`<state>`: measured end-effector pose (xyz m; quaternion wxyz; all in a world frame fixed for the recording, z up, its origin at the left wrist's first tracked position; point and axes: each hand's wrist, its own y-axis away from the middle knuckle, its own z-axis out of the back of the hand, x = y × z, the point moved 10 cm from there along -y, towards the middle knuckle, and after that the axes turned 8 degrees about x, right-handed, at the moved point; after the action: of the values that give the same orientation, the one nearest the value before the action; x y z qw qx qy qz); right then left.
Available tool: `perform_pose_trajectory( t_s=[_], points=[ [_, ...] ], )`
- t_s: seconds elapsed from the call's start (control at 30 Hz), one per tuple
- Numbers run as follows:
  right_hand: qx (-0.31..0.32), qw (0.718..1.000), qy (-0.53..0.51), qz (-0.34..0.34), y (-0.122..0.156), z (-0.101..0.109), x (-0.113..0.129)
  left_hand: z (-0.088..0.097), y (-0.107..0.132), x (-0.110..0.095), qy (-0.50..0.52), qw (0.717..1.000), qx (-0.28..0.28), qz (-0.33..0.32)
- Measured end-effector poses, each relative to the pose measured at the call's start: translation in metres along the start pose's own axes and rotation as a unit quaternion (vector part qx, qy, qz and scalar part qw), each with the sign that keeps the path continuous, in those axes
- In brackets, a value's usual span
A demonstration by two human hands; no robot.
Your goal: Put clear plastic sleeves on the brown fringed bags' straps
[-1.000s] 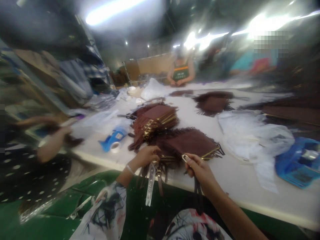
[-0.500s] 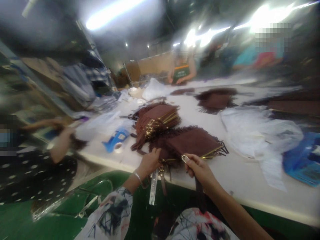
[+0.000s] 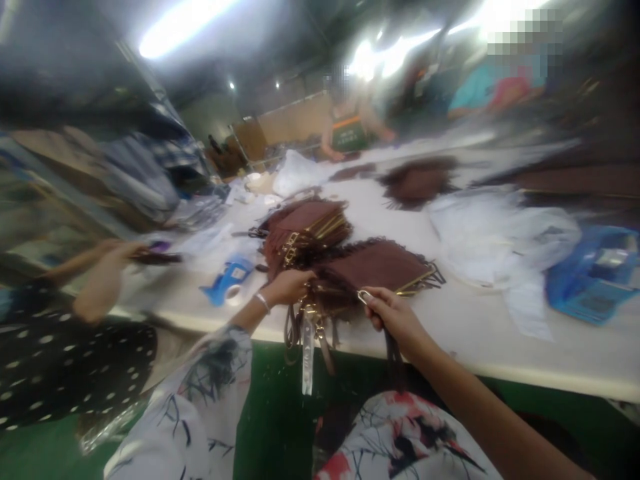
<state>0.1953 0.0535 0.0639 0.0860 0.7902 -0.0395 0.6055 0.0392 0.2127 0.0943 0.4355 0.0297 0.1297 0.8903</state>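
A stack of brown fringed bags [image 3: 380, 270] with gold zips lies at the near edge of a white table [image 3: 465, 333]. My left hand [image 3: 290, 287] is closed on the near left side of the top bag, where straps and a clear tag [image 3: 306, 357] hang over the edge. My right hand [image 3: 393, 317] pinches a dark strap with a metal clip [image 3: 364, 297] at its top, just in front of the stack. A second pile of the same bags [image 3: 305, 230] sits behind the first.
A blue tape dispenser [image 3: 226, 280] lies left of the piles. White plastic bags [image 3: 500, 233] and a blue box [image 3: 595, 273] lie to the right. A person in a dotted black sleeve [image 3: 65, 353] works at my left; other people sit at the far end.
The view has shifted slightly down and left. My left hand slid forward onto the top bag's edge; my right hand keeps the clip pinched in about the same spot.
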Motion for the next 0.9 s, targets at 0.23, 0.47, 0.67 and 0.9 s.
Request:
perform_pose_trajectory(
  t_s=[0.23,0.47,0.67,0.9],
  points=[
    [-0.001,1.0,-0.007,0.008,0.004,-0.001,-0.002,-0.002,0.007,-0.003,0.009,1.0,0.002,0.006],
    [0.026,1.0,-0.008,-0.007,0.022,-0.025,-0.044,-0.021,0.059,-0.051,0.067,0.991,-0.108,0.03],
    [0.051,0.982,0.169,0.061,0.045,-0.056,-0.052,-0.097,0.056,-0.088,0.604,0.793,-0.043,0.068],
    [0.106,0.942,0.302,0.102,0.074,-0.084,-0.065,-0.105,0.03,-0.117,0.778,0.625,0.033,0.048]
  ],
)
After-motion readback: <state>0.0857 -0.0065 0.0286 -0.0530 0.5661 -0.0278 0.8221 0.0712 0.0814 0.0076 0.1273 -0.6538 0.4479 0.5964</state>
